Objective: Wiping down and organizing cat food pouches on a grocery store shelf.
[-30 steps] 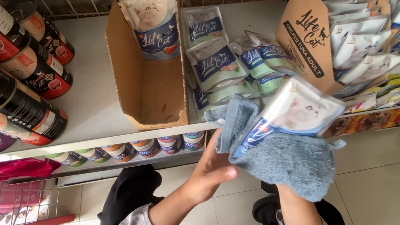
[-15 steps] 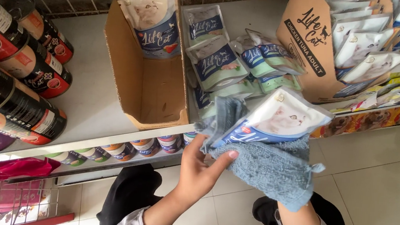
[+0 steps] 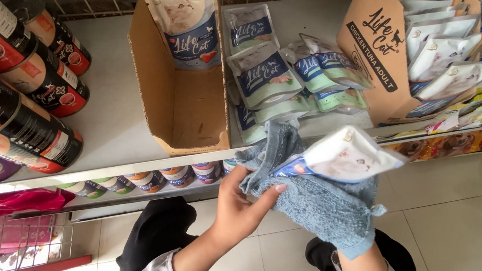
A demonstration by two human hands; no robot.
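fingers of the left hand (image 3: 240,203) pinch the edge of a blue-grey cloth (image 3: 320,202); to its right, the right hand, wrapped inside that cloth, grips a white pouch (image 3: 348,157) through it. both are held just below the shelf edge (image 3: 132,166). on the shelf: dark cans (image 3: 27,91) far left, then an open cardboard box (image 3: 182,71), then loose pouches (image 3: 270,79).

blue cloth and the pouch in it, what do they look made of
Blue cloth: seemingly soft terry or microfibre, matte; its surface is fuzzy and it drapes in folds over the right hand. Pouch: probably flexible plastic film, smooth and slightly glossy, with flat sealed edges. The left hand pinches the cloth.
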